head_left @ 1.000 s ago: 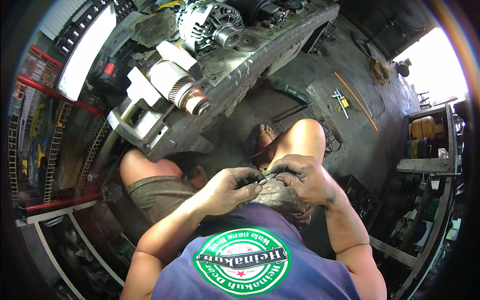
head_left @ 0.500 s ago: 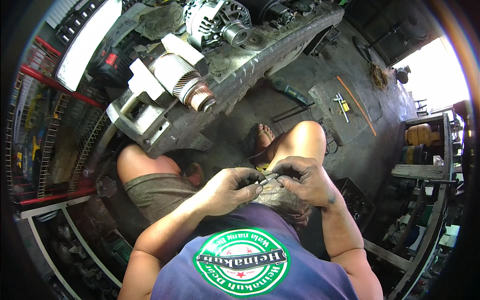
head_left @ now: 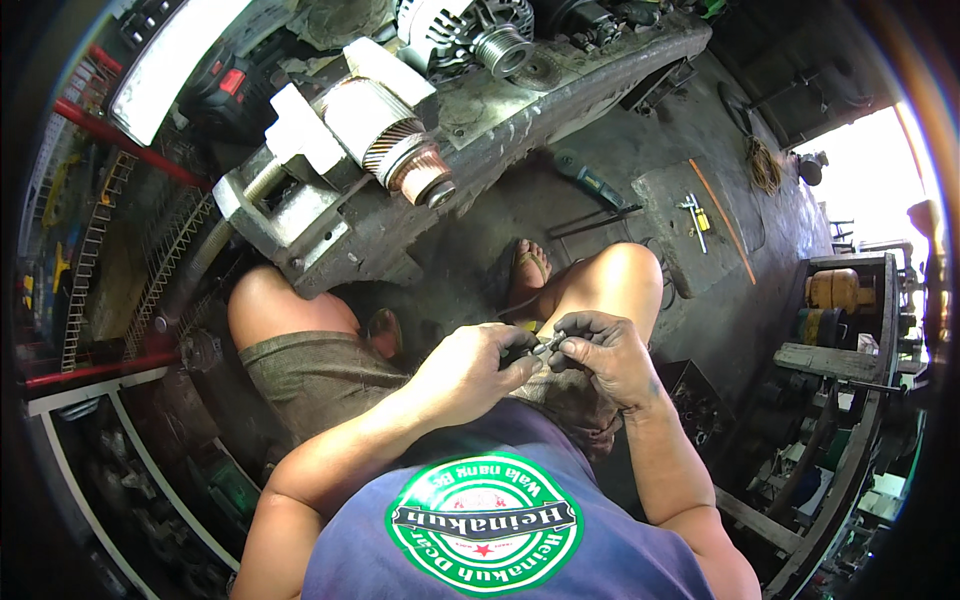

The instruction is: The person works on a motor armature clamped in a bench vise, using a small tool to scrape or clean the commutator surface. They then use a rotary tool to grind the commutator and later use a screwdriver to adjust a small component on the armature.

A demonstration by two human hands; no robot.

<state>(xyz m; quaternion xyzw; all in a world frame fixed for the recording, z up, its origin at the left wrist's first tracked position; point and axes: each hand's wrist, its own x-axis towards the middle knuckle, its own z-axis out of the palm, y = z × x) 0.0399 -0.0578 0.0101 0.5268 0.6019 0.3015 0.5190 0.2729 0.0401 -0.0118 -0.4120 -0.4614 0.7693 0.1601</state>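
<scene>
While the grimy counter [head_left: 560, 120] stretches across the far side of the scene, a metal vise [head_left: 290, 200] at its near left edge clamps a motor armature [head_left: 385, 135] with a copper-coloured end pointing right. Farther along the counter sits an alternator [head_left: 470, 25]. On the floor to the right lie a screwdriver [head_left: 590, 182] and a thin orange rod [head_left: 722, 220]. Nearer, over the person's lap, the left hand [head_left: 470, 365] and the right hand [head_left: 600, 352] meet, almost touching. Both sets of fingers are closed, pinching a small dark metal part [head_left: 540, 350] between them, just near of the right knee; its exact shape is too small to tell.
</scene>
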